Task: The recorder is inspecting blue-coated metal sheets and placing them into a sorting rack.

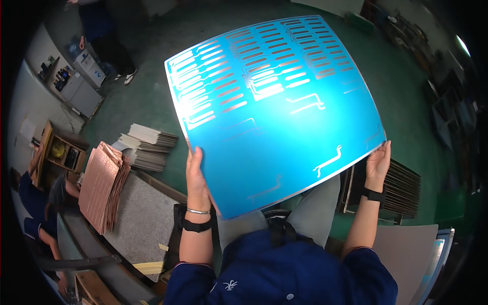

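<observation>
Head view: a glossy rectangular blue sheet [277, 124] with silvery patterns is gripped at its left edge by the left hand [197, 178], lower-right corner by the right hand [377, 163].

The blue sheet [284, 152] partly hides the left hand [196, 178] and right hand [377, 165]. A standing person [103, 38], far left, is cut off above; dark objects [447, 114] at right seem too blurred to identify.

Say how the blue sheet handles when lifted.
The blue sheet is probably fairly stiff: held at its edges by the left hand and right hand, it shows no clear sag. Its glare suggests a smooth, perhaps slippery face.
</observation>
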A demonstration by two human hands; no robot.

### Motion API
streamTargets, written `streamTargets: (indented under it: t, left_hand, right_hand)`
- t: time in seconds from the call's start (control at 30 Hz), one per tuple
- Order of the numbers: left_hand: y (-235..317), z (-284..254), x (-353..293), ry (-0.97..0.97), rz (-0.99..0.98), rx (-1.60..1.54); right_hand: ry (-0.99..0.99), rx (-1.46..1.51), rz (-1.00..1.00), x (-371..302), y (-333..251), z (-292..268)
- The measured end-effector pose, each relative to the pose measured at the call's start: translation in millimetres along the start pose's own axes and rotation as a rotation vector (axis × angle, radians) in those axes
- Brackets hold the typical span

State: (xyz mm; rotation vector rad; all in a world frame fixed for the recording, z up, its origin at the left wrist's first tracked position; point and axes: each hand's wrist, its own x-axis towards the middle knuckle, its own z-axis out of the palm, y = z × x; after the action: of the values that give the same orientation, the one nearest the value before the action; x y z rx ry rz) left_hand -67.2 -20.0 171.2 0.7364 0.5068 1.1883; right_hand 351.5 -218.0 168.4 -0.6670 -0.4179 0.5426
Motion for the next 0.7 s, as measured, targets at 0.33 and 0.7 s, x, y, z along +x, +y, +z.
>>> streamTargets:
  t: [0.33, 0.7]
  left_hand:
    - [-8, -12, -6, 0.065, -0.156, -0.022]
    - [-17, -27, -6, 0.135, -0.263, -0.101]
  right_hand:
    - [0.105, -0.162, 0.013, -34, -18, -5]
    - [0.107, -0.196, 0.032, -40, -35, 14]
